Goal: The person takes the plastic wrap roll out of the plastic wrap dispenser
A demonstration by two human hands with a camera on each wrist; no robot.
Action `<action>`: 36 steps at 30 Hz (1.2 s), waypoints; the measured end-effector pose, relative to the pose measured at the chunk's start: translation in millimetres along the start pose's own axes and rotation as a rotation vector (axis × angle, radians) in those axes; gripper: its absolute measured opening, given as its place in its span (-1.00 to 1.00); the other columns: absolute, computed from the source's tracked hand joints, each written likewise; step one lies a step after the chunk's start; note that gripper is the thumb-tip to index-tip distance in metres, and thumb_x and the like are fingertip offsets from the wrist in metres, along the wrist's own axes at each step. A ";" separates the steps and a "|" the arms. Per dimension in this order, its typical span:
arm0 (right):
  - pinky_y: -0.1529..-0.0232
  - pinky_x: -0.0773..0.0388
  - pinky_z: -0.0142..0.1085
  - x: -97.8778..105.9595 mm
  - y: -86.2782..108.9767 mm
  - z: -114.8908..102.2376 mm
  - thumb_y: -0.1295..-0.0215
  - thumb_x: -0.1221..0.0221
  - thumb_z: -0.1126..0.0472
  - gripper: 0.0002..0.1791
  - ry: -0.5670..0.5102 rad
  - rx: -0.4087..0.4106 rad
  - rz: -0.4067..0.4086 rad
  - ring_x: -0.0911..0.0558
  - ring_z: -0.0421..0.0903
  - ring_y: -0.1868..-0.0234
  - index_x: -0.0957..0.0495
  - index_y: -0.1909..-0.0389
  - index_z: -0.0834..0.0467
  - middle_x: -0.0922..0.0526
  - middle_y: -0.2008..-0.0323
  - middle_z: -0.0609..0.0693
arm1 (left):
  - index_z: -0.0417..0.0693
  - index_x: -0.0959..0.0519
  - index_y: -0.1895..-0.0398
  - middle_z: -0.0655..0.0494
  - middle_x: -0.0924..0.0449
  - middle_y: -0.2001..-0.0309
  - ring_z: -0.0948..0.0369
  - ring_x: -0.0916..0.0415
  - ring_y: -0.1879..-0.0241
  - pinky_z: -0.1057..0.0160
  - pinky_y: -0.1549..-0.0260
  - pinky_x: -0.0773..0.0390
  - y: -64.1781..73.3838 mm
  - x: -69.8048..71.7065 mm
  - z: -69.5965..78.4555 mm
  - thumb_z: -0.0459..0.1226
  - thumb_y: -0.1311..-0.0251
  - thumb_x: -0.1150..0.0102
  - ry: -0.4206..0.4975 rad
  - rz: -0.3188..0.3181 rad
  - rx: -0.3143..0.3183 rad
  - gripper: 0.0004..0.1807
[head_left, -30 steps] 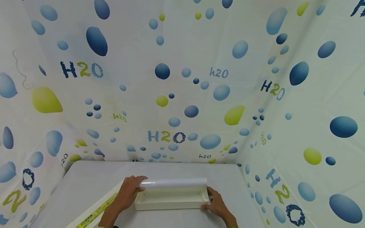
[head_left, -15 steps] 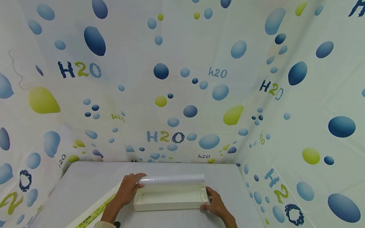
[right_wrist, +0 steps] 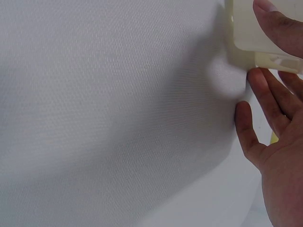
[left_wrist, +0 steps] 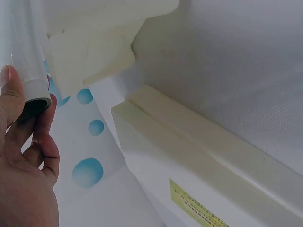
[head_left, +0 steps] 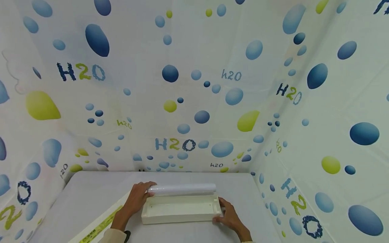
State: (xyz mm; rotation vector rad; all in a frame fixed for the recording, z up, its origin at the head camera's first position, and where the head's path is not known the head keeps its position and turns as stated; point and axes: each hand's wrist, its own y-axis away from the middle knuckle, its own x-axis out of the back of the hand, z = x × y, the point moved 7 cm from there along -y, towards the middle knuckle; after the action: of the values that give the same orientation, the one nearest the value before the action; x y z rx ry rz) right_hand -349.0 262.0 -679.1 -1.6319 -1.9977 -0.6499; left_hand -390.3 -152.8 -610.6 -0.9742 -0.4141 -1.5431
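My left hand (head_left: 137,199) grips the left end of a clear plastic wrap roll (head_left: 188,189). In the left wrist view, thumb and fingers close round the roll's end (left_wrist: 37,90), where its hollow core shows. The roll is just above and behind the back edge of a long cream dispenser box (head_left: 182,218), whose open trough faces up. My right hand (head_left: 230,216) holds the box's right end. In the right wrist view, the thumb (right_wrist: 279,29) lies on the box's face and fingertips are at its end edge.
A long cream lid (head_left: 100,225) with a yellow printed label lies slantwise at the left, beside my left forearm. White cloth covers the table (head_left: 100,185). A white curtain (head_left: 136,50) with blue and green drops stands behind and at both sides.
My left hand has moved the roll up and slightly back, away from the box, so more of the trough shows. The right hand stays at the box's right end.
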 end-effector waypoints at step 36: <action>-0.13 -0.69 0.21 1.6 2.5 -5.5 -0.05 -0.70 0.14 0.06 0.023 0.030 0.009 -0.66 0.29 -0.26 -0.39 -0.54 0.33 -0.66 -0.36 0.30 | -0.12 -0.77 -0.14 0.03 -0.84 0.06 0.21 -0.54 0.23 0.08 0.10 -0.52 -21.5 -21.6 -20.2 -0.31 -0.21 -0.51 0.027 -0.015 0.016 -0.60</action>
State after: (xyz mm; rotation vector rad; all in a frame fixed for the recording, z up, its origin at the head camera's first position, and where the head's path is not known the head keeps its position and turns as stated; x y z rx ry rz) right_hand -346.5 260.2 -673.7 -1.6079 -1.9730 -0.6297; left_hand -418.6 -148.9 -633.4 -0.9388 -0.4150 -1.5623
